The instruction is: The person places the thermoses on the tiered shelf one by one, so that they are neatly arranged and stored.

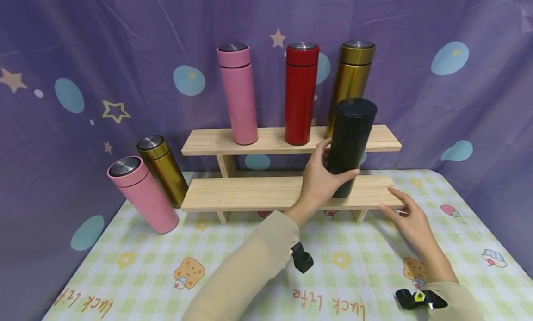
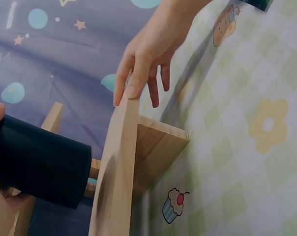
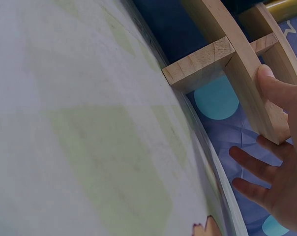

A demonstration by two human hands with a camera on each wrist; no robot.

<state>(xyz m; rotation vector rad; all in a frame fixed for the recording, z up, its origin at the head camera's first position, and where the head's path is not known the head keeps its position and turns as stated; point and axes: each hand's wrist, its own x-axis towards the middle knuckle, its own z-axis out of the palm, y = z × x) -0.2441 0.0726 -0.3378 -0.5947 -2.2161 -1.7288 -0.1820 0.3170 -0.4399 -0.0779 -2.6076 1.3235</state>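
My left hand [image 1: 318, 177] grips a black thermos bottle [image 1: 353, 136] by its lower part, thumb across the front. The bottle is tilted a little, its base just above the lower board [image 1: 245, 191] of a two-tier wooden shelf; a narrow gap between bottle [image 2: 40, 160] and board [image 2: 120, 162] shows in the left wrist view. At the board's right end, my right hand [image 1: 410, 217] pinches the corner between thumb and index finger, and the right wrist view shows the other fingers of that hand [image 3: 281, 182] spread below the board [image 3: 252, 83].
On the upper board [image 1: 270, 136] stand a pink bottle [image 1: 240, 99], a red bottle [image 1: 300, 99] and a gold bottle [image 1: 354, 73], partly behind the black one. Left of the shelf, another pink bottle [image 1: 145, 198] and gold bottle [image 1: 166, 173] stand on the checked tablecloth [image 1: 241, 247]. A purple curtain [image 1: 137, 43] hangs behind.
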